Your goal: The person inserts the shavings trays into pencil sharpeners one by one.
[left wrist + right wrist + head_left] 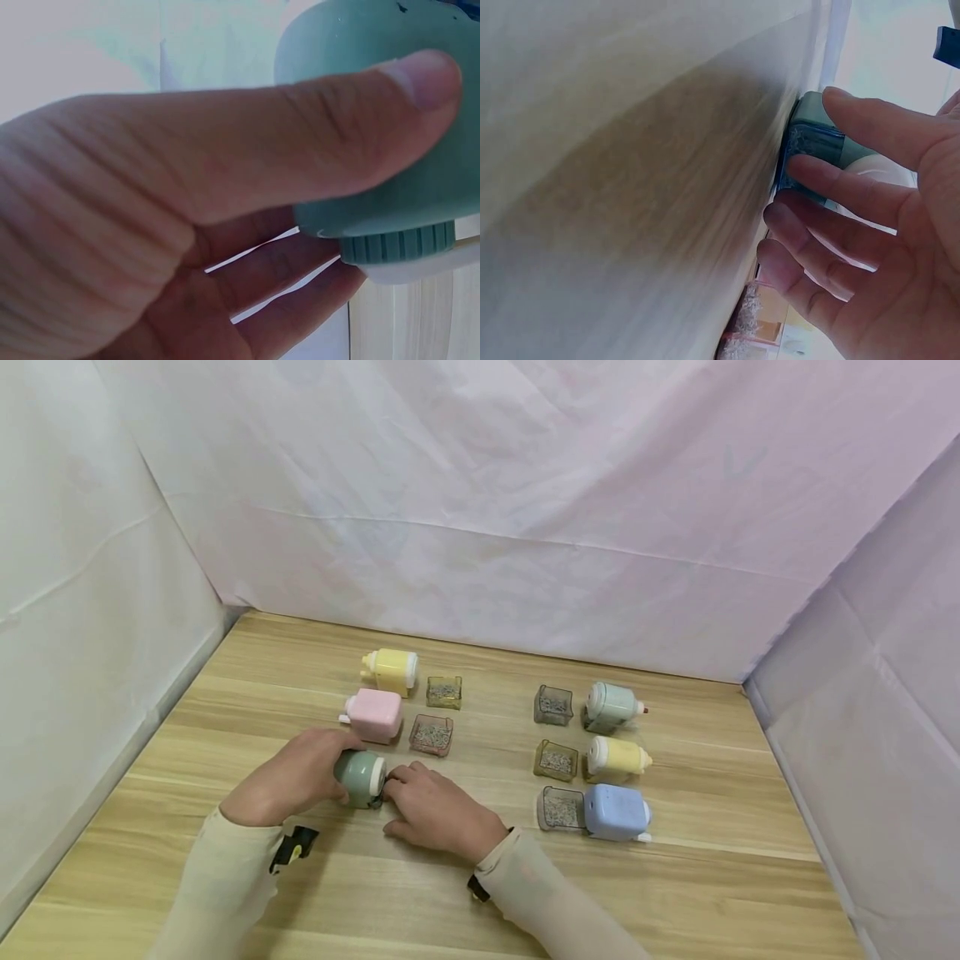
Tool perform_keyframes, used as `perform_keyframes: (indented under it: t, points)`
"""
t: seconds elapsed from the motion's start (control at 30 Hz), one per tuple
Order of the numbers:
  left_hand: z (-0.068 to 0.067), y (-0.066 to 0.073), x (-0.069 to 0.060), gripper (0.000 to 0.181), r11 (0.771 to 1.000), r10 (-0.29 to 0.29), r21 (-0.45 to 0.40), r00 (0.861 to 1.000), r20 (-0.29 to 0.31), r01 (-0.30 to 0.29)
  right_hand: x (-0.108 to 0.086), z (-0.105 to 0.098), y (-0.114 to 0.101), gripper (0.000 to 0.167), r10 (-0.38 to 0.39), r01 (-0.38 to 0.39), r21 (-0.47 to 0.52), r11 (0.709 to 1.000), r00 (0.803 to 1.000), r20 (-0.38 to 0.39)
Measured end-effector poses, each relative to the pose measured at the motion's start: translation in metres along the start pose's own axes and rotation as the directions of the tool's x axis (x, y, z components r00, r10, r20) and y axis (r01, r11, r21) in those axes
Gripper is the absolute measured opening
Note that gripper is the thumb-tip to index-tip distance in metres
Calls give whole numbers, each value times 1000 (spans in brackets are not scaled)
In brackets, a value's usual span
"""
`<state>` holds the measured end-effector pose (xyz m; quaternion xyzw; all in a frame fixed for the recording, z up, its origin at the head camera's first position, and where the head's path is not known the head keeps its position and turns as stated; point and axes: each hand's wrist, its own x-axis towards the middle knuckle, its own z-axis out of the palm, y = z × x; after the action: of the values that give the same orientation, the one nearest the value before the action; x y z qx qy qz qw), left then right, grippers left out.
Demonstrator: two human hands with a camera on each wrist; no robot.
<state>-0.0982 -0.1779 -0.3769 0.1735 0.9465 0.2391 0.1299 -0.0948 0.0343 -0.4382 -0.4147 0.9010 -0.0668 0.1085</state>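
Observation:
The left hand (307, 777) grips a green rounded device (357, 777) with a white ring at its right end, lying on the wooden table. In the left wrist view, the thumb (360, 127) lies across the green body (375, 45). Loosely bent, the fingers of the right hand (442, 814) reach the device's right end. The right wrist view shows the index fingertip (810, 166) at a clear blue-green drawer (814, 146), with the thumb apart above; whether the drawer is pinched is hidden.
Behind the hands lie a pink device (377, 714) and a yellow one (396, 670), beside small clear trays (432, 735) of grey shavings. Farther right are green (611, 703), yellow (618, 757) and blue (617, 812) devices with three more trays (561, 810). White cloth (480, 527) surrounds the table.

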Motion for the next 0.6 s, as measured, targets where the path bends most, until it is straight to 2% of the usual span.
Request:
perform_keyframes:
  t: [0.6]
  points:
    - [0,0,0,58,1000,3,-1,1000,-1,-3,-1,1,-1,43,1,-1,21,1000,1000,7]
